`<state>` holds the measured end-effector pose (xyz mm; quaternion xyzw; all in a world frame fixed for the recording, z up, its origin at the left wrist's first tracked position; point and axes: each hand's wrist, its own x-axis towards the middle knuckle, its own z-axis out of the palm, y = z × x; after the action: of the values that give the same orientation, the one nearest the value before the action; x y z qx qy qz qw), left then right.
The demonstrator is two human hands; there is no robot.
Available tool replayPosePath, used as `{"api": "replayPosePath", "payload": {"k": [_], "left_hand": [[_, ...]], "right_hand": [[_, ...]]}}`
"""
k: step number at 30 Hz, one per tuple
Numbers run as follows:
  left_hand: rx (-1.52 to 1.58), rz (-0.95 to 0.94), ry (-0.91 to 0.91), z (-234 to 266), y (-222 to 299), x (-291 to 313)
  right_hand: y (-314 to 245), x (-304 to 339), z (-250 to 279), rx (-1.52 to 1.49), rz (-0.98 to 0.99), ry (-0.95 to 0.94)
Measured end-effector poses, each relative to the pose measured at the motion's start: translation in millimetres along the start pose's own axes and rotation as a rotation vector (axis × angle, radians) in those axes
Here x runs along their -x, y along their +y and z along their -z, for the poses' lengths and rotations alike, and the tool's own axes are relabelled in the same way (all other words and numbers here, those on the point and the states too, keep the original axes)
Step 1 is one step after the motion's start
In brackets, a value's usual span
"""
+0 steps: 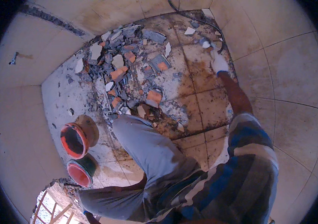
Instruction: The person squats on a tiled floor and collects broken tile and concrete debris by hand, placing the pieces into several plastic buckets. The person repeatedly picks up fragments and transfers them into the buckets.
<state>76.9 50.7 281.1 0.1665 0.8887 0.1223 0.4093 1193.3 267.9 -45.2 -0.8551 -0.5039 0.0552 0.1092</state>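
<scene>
My right hand, in a white glove with a blue cuff, reaches to the floor near the far right wall. By its fingertips lies a small grey lump with a white spot. A black hose curves down next to the hand. The fingers are too blurred to show whether they grip anything. Of my left arm only a blue cuff shows, low at the left beside my bent knee; the left hand itself is hidden. A heap of broken tile and mortar rubble lies ahead of me.
An orange-rimmed bucket and a green bucket with a reddish inside stand at the left. Tiled walls enclose the floor. At the lower left, a broken opening shows wooden bars. Loose white tile shards lie at the far end.
</scene>
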Motion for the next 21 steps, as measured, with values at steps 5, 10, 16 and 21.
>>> {"api": "replayPosePath", "payload": {"k": [5,10,16,21], "left_hand": [[0.061,-0.017,-0.043,-29.4,23.3,-27.1],[0.146,-0.020,-0.094,-60.9,50.0,-68.4],[0.299,0.084,-0.182,-136.5,110.5,-113.0],[0.297,-0.066,-0.179,-179.3,123.3,-112.8]], "right_hand": [[-80.3,95.5,-22.2,-0.067,0.343,0.080],[-102.8,86.9,-1.3,0.046,0.210,0.186],[-36.9,-48.5,28.4,0.189,-0.286,0.265],[6.3,-77.7,14.4,0.234,-0.234,0.124]]}}
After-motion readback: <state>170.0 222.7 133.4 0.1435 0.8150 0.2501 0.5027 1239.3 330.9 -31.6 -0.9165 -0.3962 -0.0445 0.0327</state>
